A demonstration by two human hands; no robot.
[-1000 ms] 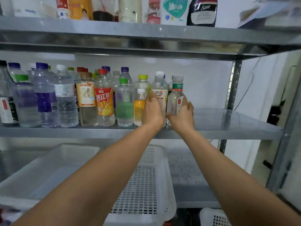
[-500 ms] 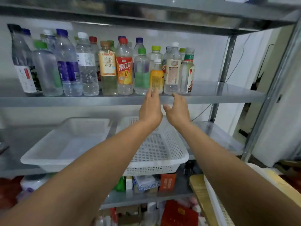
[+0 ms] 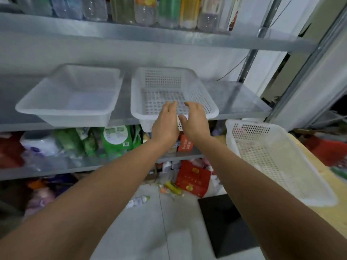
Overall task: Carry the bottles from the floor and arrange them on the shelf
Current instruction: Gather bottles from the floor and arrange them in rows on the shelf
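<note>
Several bottles point(image 3: 144, 12) stand in a row on the metal shelf point(image 3: 131, 33) at the top of the view; only their lower halves show. My left hand point(image 3: 166, 121) and my right hand point(image 3: 195, 121) hang side by side in the air, empty, fingers loosely extended, in front of a white perforated basket point(image 3: 210, 109) one shelf lower. On the floor below lie a small clear bottle point(image 3: 138, 200) and a yellow bottle point(image 3: 173, 188), both blurred.
A solid white tub point(image 3: 62, 111) sits left of the basket. Another perforated basket point(image 3: 281, 160) rests on a wooden surface at the right. Packets and a red box point(image 3: 193, 177) crowd the lower shelves and floor. A black mat point(image 3: 223, 222) lies on the white tiles.
Both hands let go of the bottles on the shelf and dropped away, empty. The view tilted down from the bottle shelf to the baskets and the floor.
</note>
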